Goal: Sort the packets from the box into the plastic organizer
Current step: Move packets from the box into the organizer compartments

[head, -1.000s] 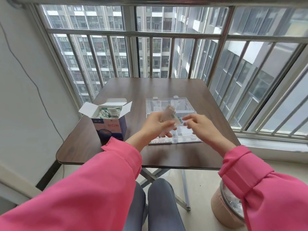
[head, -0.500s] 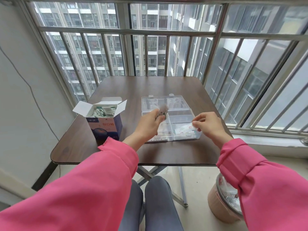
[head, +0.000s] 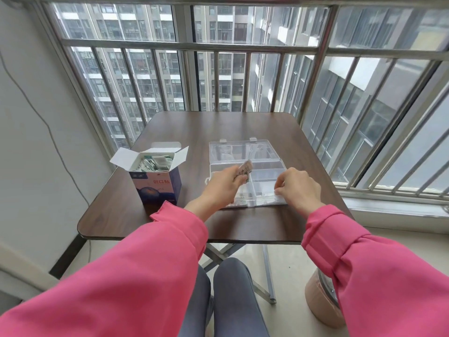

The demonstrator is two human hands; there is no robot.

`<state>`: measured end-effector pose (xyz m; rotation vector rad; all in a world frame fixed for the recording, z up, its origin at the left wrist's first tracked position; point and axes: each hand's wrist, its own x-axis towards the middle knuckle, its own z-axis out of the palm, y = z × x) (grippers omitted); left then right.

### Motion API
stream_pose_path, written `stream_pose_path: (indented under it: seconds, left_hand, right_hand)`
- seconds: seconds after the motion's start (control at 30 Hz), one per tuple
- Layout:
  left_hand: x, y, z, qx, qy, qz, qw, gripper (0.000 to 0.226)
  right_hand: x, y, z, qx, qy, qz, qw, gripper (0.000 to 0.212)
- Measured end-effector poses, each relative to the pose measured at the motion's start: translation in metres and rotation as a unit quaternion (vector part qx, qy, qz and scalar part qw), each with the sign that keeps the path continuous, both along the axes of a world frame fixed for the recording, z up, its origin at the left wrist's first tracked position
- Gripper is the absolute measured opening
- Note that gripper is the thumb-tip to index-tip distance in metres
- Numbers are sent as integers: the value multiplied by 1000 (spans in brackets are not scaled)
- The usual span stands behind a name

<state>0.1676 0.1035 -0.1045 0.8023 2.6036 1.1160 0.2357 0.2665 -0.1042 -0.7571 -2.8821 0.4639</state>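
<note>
An open blue and white box (head: 155, 188) stands on the left of the brown table (head: 218, 127), with several packets (head: 155, 162) in its top. A clear plastic organizer (head: 243, 149) lies open at the table's middle, lid folded back. Over its left compartments my left hand (head: 221, 184) grips a small bundle of packets (head: 245, 169). My right hand (head: 297, 186) is down at the near right compartment. Its thumb and fingertips pinch the right end of a pale packet (head: 263, 190) lying in there.
Metal window bars (head: 245, 81) run behind and to the right of the table. A grey wall with a hanging cable (head: 48, 127) lies to the left. On the floor at the right stands a tan bin (head: 320, 305). My knees are under the near table edge.
My right hand took one packet from the bundle and lowered it into the near right compartment. The left hand kept the bundle and drifted slightly over the organizer.
</note>
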Motion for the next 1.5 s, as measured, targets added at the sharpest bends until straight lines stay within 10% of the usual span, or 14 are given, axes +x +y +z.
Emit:
stream_pose_path:
  seconds: [0.27, 0.87, 1.03, 1.2, 1.5]
  left_hand:
    - [2, -11, 9, 207, -140, -11, 968, 8]
    - [13, -3, 10, 192, -167, -38, 966, 10]
    - [12, -11, 12, 233, -200, -46, 950, 6]
    - [14, -18, 15, 270, -245, -71, 929, 19]
    - [5, -37, 17, 230, -193, -16, 954, 24]
  right_hand:
    - [3, -1, -4, 14, 2, 39, 999, 36]
    - [17, -10, -1, 36, -46, 78, 995, 63]
    - [12, -12, 9, -103, 52, 68, 991, 51]
    - [10, -34, 28, -382, 156, 185, 892, 13]
    - [-4, -48, 25, -371, 187, 132, 900, 21]
